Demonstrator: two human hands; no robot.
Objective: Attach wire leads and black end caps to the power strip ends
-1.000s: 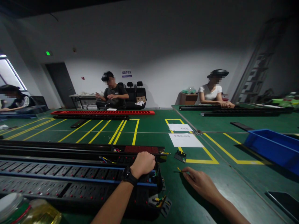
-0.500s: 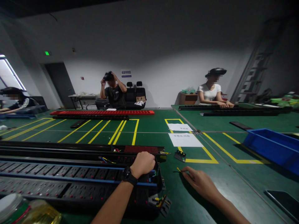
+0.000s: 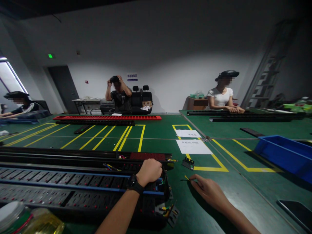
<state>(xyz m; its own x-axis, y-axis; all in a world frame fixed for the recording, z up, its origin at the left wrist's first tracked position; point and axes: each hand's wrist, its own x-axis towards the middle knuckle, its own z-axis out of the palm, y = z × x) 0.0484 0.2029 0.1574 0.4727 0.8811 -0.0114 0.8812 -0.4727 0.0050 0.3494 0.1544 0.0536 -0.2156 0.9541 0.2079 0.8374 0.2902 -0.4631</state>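
Observation:
My left hand point(image 3: 149, 171), with a black watch on the wrist, is curled in a fist on the right end of a long black power strip point(image 3: 73, 187) with blue lines. My right hand point(image 3: 207, 190) lies on the green table point(image 3: 219, 182) to the right, its fingertips pinched on a small yellow-tipped wire point(image 3: 186, 177). Coloured wires point(image 3: 167, 209) stick out of the strip's open end by an end cap. A small black part point(image 3: 188, 162) lies just beyond my right hand.
More black strips point(image 3: 73, 156) lie behind the near one. A bottle point(image 3: 26, 221) stands at the lower left. Paper sheets point(image 3: 192, 146), a blue bin point(image 3: 285, 154) and a dark flat object point(image 3: 296, 211) are to the right. Three people sit at the far tables, with a red strip point(image 3: 107, 117).
My hands have not moved. The person behind the red strip raised both hands to the headset.

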